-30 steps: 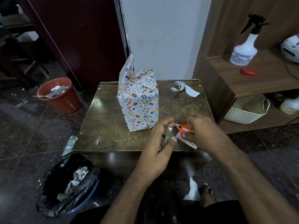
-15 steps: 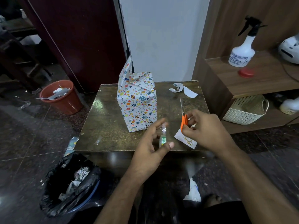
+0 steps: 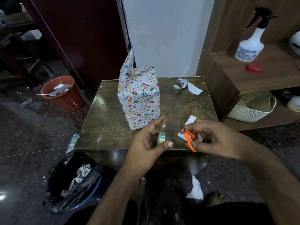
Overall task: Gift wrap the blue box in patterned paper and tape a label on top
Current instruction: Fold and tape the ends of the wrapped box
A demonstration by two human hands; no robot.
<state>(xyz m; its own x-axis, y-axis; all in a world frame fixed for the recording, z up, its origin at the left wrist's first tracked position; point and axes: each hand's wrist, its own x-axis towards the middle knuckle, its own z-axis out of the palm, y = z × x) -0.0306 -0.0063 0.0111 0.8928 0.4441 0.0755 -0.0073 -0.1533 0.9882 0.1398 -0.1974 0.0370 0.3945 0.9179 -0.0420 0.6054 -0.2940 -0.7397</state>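
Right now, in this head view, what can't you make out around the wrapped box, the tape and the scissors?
- Scissors: blades hidden behind the right hand; open or closed, cannot tell.
- Tape roll: partly covered by the left hand; any pulled strip is too clear to see.
- White label: partly under the right hand; its print is unseen.
- Wrapped box: far side faces away; the blue box is fully covered.
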